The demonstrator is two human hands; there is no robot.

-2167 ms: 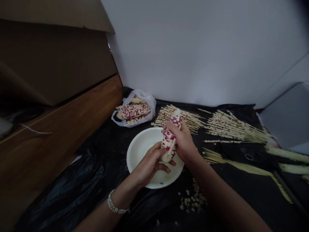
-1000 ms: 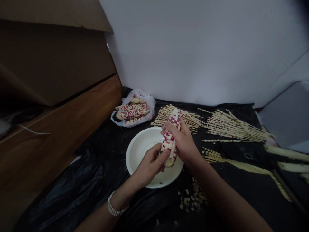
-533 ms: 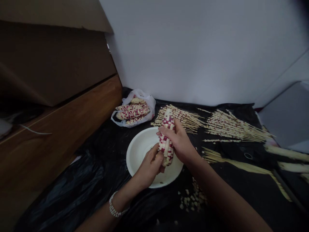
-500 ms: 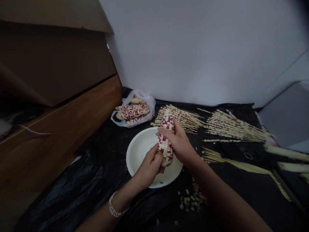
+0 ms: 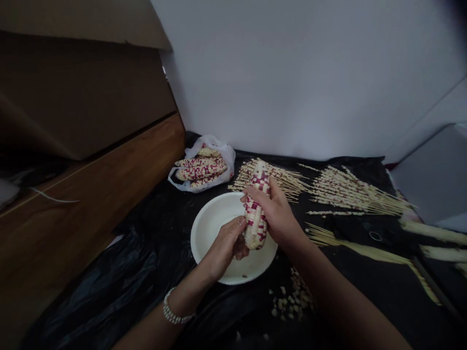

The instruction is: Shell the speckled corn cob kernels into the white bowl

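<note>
An ear of corn with cream and dark red kernels stands nearly upright over a white bowl. My right hand is closed around its right side, the thumb laid across the front. At the lower left of the cob, my left hand is closed with its thumb against the kernels and its fingers curled beneath. The undersides of these left fingers are partly hidden. Little shows inside the bowl apart from a small bit near its front edge.
A plastic bag of corn ears sits behind the bowl. Skewers threaded with kernels lie at the right, bare sticks nearer. Loose kernels lie on black sheeting. A wooden board borders the left.
The ear of corn and my right hand have shifted slightly right. My left hand's thumb has moved up along the cob's side, and its fingers show more below.
</note>
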